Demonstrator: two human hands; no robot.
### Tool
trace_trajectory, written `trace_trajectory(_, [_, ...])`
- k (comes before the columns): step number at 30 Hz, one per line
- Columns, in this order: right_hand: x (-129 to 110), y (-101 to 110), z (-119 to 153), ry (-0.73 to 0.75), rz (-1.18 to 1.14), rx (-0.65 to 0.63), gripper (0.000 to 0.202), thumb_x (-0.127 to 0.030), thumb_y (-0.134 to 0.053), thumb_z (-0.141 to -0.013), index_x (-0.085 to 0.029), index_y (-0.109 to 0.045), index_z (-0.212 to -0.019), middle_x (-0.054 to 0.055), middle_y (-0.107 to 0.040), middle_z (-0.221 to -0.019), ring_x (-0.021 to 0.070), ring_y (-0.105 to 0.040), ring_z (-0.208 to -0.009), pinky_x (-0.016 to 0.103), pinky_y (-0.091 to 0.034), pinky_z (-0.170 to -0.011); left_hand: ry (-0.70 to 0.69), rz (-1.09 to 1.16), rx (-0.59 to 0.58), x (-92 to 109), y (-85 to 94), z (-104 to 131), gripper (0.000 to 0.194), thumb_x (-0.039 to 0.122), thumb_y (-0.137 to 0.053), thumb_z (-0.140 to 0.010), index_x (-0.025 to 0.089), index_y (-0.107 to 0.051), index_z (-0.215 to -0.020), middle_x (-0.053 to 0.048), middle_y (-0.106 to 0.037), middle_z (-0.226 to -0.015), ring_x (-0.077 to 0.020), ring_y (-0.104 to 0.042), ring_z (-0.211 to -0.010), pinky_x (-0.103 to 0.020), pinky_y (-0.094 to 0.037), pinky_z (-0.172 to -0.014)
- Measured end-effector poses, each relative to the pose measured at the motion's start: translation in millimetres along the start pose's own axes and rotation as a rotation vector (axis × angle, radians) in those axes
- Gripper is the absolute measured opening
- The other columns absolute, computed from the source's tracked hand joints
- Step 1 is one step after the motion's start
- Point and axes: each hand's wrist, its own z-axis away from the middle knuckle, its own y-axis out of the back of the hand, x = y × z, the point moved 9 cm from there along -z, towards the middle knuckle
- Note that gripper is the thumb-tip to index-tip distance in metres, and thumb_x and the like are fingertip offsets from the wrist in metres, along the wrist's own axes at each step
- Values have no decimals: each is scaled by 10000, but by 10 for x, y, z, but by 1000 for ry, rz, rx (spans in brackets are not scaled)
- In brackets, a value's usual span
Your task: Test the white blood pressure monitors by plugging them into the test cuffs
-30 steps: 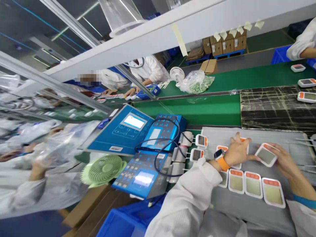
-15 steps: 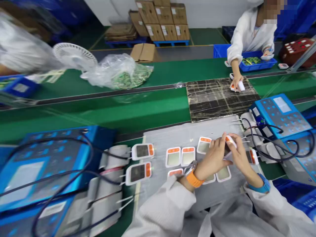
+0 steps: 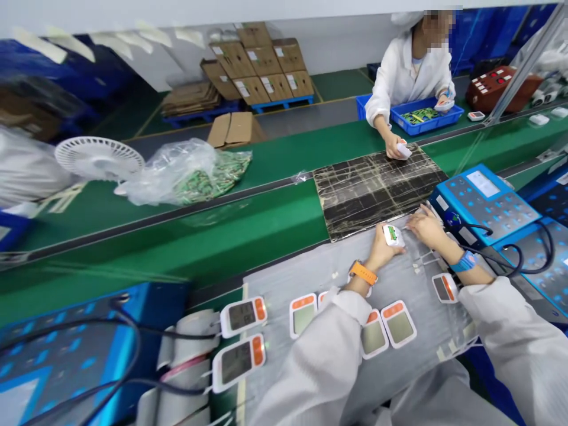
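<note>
My left hand (image 3: 380, 247), with an orange watch strap at the wrist, grips a small white meter (image 3: 393, 236) on end; a green patch shows on it. Just right of it, my right hand (image 3: 426, 228), wearing a blue wristband, bends its fingers at the far edge of the grey mat (image 3: 319, 266), by the right-hand clamps. What those fingers grasp is hidden. Below my right wrist lies a meter (image 3: 444, 288) with a dark screen and lit orange button. Nearer me sit two white-and-orange meters (image 3: 399, 324) (image 3: 374, 335); another meter (image 3: 303, 315) is partly behind my left sleeve.
Two meters (image 3: 243, 316) (image 3: 238, 362) are hooked to grey clamps (image 3: 195, 331) at left. Blue test boxes (image 3: 486, 192) (image 3: 102, 319) with dark cables flank the mat. Beyond a black taped board (image 3: 377, 189), a co-worker (image 3: 410, 77) holds meters beside a blue bin (image 3: 426, 127).
Both my hands have moved away from me toward the mat's far edge. They were together on a meter; now my left hand holds one and my right hand is apart. The view has shifted.
</note>
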Motion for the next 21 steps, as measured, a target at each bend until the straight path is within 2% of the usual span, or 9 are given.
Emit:
trace_trajectory(3, [-85,-16,10,23,-28,49,220,-220,-549,-981,-226,-767,-952,57,-757,-1051,236,-669,-1050,500,-242,-1231,-36,0,-24,-76,1,6,904,81,-951,-374,232,-407,-1080,29,-554,-957,-170,-563,-867,-314,-447,-812])
trace_trajectory(6, [-139,-31,-14,10,9,27,204,-232,-568,-978,-208,-749,-887,68,-746,-962,250,-644,-1022,511,-257,-1200,-62,0,-12,-95,36,29,911,93,-959,-378,240,-409,-1090,9,-564,-998,-176,-571,-887,-319,-453,-823])
trace_trajectory(16, [-245,35,1,4,6,-25,184,-222,-536,-995,-189,-717,-995,92,-703,-1006,268,-588,-1055,516,-241,-1166,-141,-110,-28,-25,-2,49,855,137,-956,-448,229,-411,-1101,-26,-571,-1045,-201,-572,-913,-333,-460,-828])
trace_trajectory(21, [-325,36,-18,7,90,-34,204,-146,-507,-966,-178,-707,-949,100,-701,-979,277,-587,-1048,548,-209,-1183,-166,-191,-11,8,-15,51,858,164,-958,-439,228,-424,-1107,-18,-559,-1030,-228,-576,-945,-358,-449,-857])
